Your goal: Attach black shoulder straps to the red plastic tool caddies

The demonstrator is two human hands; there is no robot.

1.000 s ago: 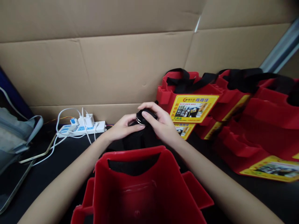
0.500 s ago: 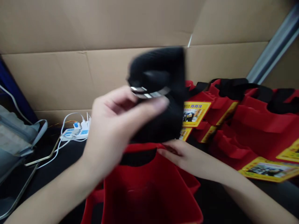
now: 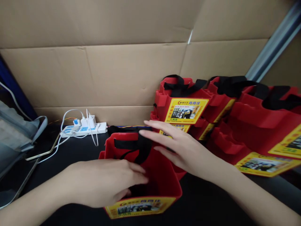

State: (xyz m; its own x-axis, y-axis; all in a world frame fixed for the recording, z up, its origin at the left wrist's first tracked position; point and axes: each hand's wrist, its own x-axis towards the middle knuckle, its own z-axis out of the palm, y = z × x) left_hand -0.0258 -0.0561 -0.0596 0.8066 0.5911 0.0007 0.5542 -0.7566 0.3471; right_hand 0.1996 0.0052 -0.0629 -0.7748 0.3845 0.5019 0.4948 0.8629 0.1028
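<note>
A red plastic tool box (image 3: 162,175) stands before me on the black surface, a yellow printed label (image 3: 141,207) on its near side. A black webbing strap (image 3: 127,144) passes through a slot in its back wall and hangs down inside. My left hand (image 3: 103,180) reaches over the near left rim into the box, thumb and fingers apart; a dark area below the fingertips cannot be made out. At the back right rim my right hand (image 3: 178,146) has its fingers stretched out, the tips beside or touching the strap.
More red tool boxes with black straps are stacked at the right, such as the labelled tool box (image 3: 185,106) at the back. A white power strip (image 3: 101,128) with plugs and cables lies at left. A grey bag (image 3: 16,131) sits at the far left. Behind stands a cardboard wall (image 3: 117,75).
My left hand has come down from above the box into it, no longer holding up the black strap. My right hand has opened at the rim. The box has tilted, showing its near label.
</note>
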